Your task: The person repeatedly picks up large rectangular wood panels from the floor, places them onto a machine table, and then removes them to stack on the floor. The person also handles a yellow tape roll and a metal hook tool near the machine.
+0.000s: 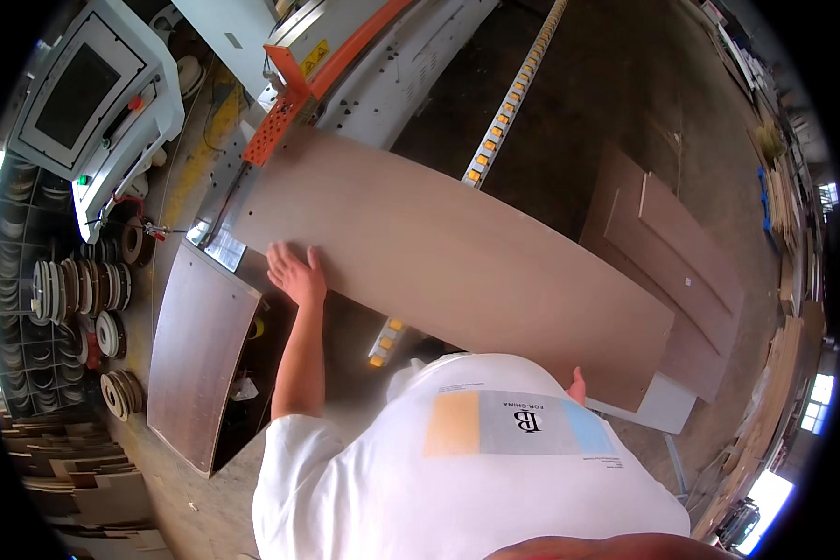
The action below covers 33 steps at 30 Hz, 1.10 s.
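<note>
A long brown panel (457,252) stretches across in front of me, its far left end beside an orange perforated bracket (273,131) on the machine. My left hand (297,274) lies at the panel's near edge towards that end, fingers spread and flattened against the surface. Of my right hand (577,385), only a bit shows at the near edge towards the panel's right end. My shirt hides the rest of it, so its grip cannot be made out. A row of yellow rollers on a rail (499,121) passes beneath the panel.
A control console (89,89) with a screen stands at far left. Nearer is a brown-topped cabinet (201,355). Rolls of edging tape (82,285) hang in and beside a rack. More brown panels (672,271) lie stacked at right. Boards (75,476) are piled at lower left.
</note>
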Each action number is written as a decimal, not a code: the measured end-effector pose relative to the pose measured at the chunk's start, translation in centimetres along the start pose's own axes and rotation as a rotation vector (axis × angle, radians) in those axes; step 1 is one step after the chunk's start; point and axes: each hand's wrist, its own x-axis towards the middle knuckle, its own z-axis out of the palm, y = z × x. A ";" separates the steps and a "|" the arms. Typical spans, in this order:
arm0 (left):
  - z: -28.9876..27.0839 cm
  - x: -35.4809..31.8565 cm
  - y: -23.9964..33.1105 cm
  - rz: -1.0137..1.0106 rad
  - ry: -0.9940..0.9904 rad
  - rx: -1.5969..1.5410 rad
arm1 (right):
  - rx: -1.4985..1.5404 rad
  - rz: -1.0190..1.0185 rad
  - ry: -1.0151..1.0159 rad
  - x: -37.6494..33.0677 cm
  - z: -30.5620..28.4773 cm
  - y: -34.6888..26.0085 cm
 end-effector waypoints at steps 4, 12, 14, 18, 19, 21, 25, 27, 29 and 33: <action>-0.2 1.7 1.4 -0.673 -0.070 -0.360 | -0.137 -0.083 0.033 -3.3 4.2 2.0; 1.6 5.4 -0.7 -0.652 -0.163 -0.587 | -0.148 -0.121 -0.011 -2.4 3.8 4.6; 1.6 5.9 -1.1 -0.642 -0.163 -0.567 | -0.139 -0.131 -0.024 -1.8 3.7 4.9; 1.7 6.4 -0.9 -0.635 -0.142 -0.593 | -0.096 -0.169 -0.066 -0.3 3.4 5.8; 2.2 6.5 -1.2 -0.621 -0.137 -0.610 | -0.096 -0.169 -0.066 -0.1 3.6 5.8; 3.3 6.6 -1.7 -0.581 -0.117 -0.661 | -0.115 -0.132 -0.018 -1.3 5.5 5.8; 5.5 7.0 -1.4 -0.550 -0.072 -0.716 | -0.126 -0.030 0.058 -1.5 6.9 4.2; 6.2 7.6 -0.2 -0.558 -0.070 -0.728 | -0.055 0.013 0.023 -0.5 6.9 3.5; 6.5 8.6 2.1 -0.552 -0.104 -0.780 | 0.068 0.043 -0.027 -2.6 10.6 2.7; 9.1 10.1 3.7 -0.574 -0.073 -0.716 | 0.057 -0.029 0.076 -3.2 15.8 0.1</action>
